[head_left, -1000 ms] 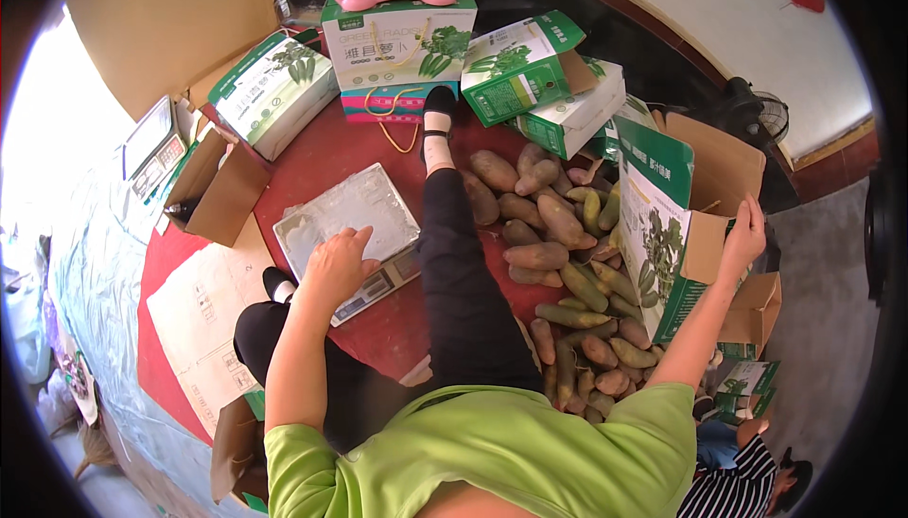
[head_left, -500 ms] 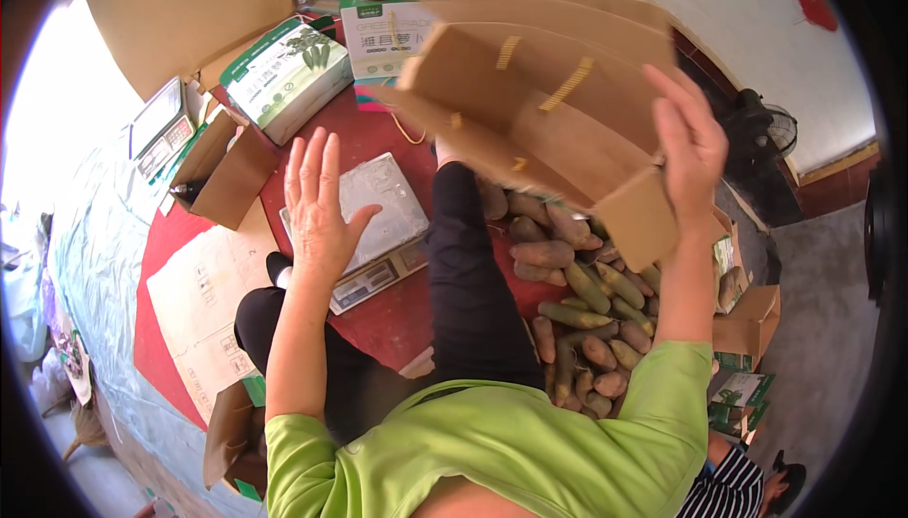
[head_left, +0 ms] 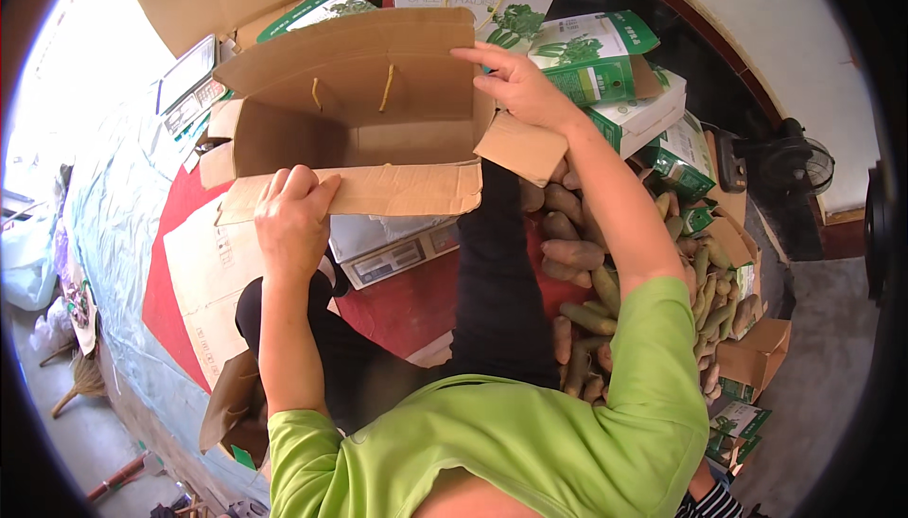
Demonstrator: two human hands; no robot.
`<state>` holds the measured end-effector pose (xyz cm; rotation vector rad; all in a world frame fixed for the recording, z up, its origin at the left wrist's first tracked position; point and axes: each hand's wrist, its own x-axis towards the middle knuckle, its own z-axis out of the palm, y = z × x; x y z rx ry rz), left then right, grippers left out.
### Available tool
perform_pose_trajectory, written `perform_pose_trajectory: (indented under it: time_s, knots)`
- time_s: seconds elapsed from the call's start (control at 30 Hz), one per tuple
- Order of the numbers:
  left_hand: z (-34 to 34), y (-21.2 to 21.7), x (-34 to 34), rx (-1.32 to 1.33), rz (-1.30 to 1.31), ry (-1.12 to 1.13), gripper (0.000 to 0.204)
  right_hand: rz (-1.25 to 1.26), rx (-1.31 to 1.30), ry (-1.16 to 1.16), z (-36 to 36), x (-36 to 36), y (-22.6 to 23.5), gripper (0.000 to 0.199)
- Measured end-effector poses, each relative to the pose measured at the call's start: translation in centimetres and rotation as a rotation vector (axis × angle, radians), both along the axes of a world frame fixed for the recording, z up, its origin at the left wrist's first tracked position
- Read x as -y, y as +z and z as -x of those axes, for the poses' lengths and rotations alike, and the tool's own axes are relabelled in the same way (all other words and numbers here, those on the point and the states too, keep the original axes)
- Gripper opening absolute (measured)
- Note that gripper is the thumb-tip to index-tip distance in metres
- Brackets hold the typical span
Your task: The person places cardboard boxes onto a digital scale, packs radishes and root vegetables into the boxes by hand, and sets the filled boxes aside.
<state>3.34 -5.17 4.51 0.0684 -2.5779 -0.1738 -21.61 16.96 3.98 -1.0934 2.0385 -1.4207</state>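
An open cardboard box (head_left: 350, 144) with its brown inside facing up sits in front of me, over the far part of a flat scale (head_left: 397, 258). Yellow cord ends hang on its far inner wall. My left hand (head_left: 295, 220) is closed round its near flap, fingers curled over the edge. At the far right corner my right hand (head_left: 520, 87) touches the box's far flap with fingers stretched out and apart. A side flap (head_left: 522, 147) sticks out below my right wrist. The box covers most of the scale's plate.
Long green and brownish radishes (head_left: 577, 253) are heaped on the right. Several printed green-and-white cartons (head_left: 605, 54) stand behind them. A small black fan (head_left: 790, 158) is at the far right, and another scale (head_left: 189, 83) at the left. A flattened cardboard sheet (head_left: 213, 272) lies nearby.
The box has come down and left from its raised, tilted position on the right to the scale. My left hand, formerly open and free, has closed on its near flap.
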Motion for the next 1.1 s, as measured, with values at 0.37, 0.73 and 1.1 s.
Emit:
perform_pose_trajectory:
  time_s: [0.37, 0.73, 1.1]
  knots:
    - [0.5, -3.5, -3.7, 0.352, 0.127, -0.073, 0.024, 0.222, 0.835, -0.546, 2.6, -6.4, -13.7, 0.029]
    - [2.2, -4.4, -5.9, 0.321, 0.232, -0.040, 0.025, 0.113, 0.772, -0.695, -8.7, -13.1, -16.3, 0.027]
    - [2.0, -2.1, -5.4, 0.538, -0.304, -0.111, 0.038, -0.379, 0.728, -0.978, -23.4, -24.9, -31.3, 0.019]
